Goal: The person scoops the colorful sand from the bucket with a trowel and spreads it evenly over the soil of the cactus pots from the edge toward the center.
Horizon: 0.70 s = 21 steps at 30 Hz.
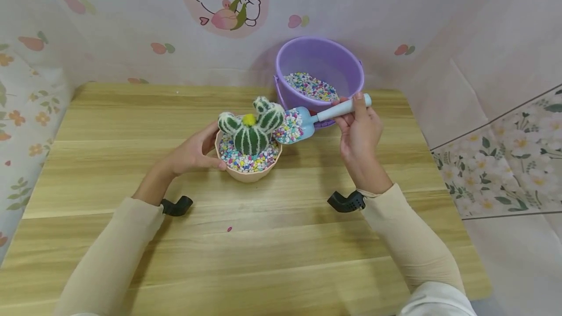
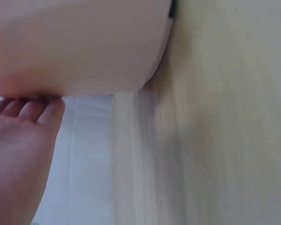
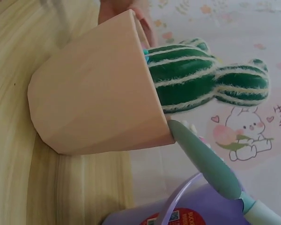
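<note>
A green artificial cactus point(image 1: 251, 139) with white fuzzy ribs and a yellow tip stands in a peach flower pot point(image 1: 248, 176), among small coloured pebbles point(image 1: 239, 161). My left hand point(image 1: 193, 152) grips the pot's left side, thumb near the front rim; the left wrist view shows its fingertips against the pot wall point(image 2: 79, 47). My right hand point(image 1: 362, 133) holds a light blue toy shovel point(image 1: 340, 109) by its handle. Pebbles lie in the shovel's scoop, and its tip touches the pot's right rim, as the right wrist view of the scoop point(image 3: 206, 159) also shows.
Behind the shovel stands a purple bucket point(image 1: 285, 60) with more coloured pebbles at its bottom. One dark pink pebble point(image 1: 229, 229) lies on the wooden table point(image 1: 272, 267). Patterned cloth point(image 1: 118, 13) walls in the back and sides.
</note>
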Each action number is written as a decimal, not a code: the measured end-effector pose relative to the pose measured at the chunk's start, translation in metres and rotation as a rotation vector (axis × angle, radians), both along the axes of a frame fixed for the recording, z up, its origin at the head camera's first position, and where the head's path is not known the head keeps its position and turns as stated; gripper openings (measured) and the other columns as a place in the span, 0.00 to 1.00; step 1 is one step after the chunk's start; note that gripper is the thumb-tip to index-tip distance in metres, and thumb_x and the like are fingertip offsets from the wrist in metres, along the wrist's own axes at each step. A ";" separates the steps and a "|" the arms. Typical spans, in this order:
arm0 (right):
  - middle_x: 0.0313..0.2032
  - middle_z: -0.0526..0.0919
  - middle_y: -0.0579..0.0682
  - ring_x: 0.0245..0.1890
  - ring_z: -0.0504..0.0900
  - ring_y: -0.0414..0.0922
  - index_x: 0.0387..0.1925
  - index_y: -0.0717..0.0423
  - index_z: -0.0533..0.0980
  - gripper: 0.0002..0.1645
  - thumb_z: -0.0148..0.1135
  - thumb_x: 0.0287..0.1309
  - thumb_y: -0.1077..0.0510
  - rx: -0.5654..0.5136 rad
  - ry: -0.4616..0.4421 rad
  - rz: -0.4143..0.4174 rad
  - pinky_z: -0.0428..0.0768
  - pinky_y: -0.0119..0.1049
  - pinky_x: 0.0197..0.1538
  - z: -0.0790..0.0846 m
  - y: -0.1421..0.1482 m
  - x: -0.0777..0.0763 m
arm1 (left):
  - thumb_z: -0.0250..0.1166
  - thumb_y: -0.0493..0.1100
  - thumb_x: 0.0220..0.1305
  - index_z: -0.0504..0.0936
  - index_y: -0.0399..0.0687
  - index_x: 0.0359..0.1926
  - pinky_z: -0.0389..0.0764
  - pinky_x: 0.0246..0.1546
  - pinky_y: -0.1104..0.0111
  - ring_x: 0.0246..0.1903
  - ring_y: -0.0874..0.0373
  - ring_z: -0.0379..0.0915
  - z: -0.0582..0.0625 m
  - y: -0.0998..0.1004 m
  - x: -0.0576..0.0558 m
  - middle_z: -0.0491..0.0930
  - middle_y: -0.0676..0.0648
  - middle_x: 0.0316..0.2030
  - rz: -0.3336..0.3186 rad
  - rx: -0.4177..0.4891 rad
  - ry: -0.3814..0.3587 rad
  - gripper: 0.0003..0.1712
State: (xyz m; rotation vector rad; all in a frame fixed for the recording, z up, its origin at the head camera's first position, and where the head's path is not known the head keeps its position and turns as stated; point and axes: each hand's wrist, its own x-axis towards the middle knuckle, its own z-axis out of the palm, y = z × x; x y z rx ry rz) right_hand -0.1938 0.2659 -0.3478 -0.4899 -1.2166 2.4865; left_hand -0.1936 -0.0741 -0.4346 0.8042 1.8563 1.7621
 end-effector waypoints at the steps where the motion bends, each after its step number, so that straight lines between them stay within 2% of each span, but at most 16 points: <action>1: 0.33 0.83 0.62 0.32 0.87 0.51 0.44 0.71 0.75 0.18 0.59 0.65 0.56 0.006 0.010 0.001 0.83 0.43 0.45 0.000 0.000 0.001 | 0.71 0.29 0.52 0.44 0.56 0.77 0.52 0.72 0.63 0.74 0.54 0.45 0.000 0.000 0.003 0.47 0.52 0.75 0.015 -0.003 0.004 0.60; 5: 0.33 0.83 0.62 0.34 0.87 0.52 0.47 0.72 0.75 0.21 0.60 0.64 0.56 0.028 0.047 0.013 0.83 0.43 0.44 0.000 -0.001 0.001 | 0.73 0.30 0.52 0.39 0.60 0.78 0.51 0.72 0.53 0.74 0.52 0.46 -0.003 0.005 0.014 0.45 0.51 0.76 0.070 -0.034 0.039 0.64; 10: 0.32 0.83 0.61 0.34 0.87 0.52 0.47 0.71 0.76 0.20 0.62 0.63 0.56 0.038 0.060 0.016 0.84 0.42 0.43 0.001 -0.002 -0.001 | 0.78 0.35 0.47 0.36 0.60 0.77 0.53 0.71 0.51 0.71 0.48 0.51 -0.008 0.016 0.021 0.49 0.45 0.73 0.166 -0.095 0.062 0.70; 12: 0.31 0.83 0.61 0.34 0.87 0.52 0.46 0.71 0.76 0.20 0.63 0.62 0.56 0.040 0.061 0.018 0.84 0.41 0.42 0.002 -0.003 -0.002 | 0.79 0.36 0.46 0.39 0.60 0.77 0.55 0.70 0.51 0.69 0.48 0.54 -0.008 0.018 0.022 0.53 0.45 0.71 0.193 -0.097 0.057 0.69; 17: 0.30 0.84 0.59 0.33 0.87 0.51 0.44 0.70 0.77 0.18 0.62 0.63 0.57 0.048 0.058 0.018 0.85 0.40 0.38 0.005 -0.005 -0.004 | 0.79 0.36 0.45 0.42 0.59 0.77 0.57 0.69 0.51 0.68 0.48 0.58 -0.007 0.018 0.021 0.55 0.44 0.70 0.214 -0.113 0.058 0.68; 21: 0.30 0.84 0.60 0.33 0.87 0.52 0.43 0.70 0.77 0.17 0.62 0.63 0.57 0.041 0.056 0.010 0.85 0.41 0.40 0.006 -0.005 -0.005 | 0.79 0.37 0.45 0.42 0.59 0.77 0.59 0.69 0.52 0.68 0.48 0.58 -0.005 0.017 0.019 0.56 0.45 0.70 0.198 -0.119 0.062 0.68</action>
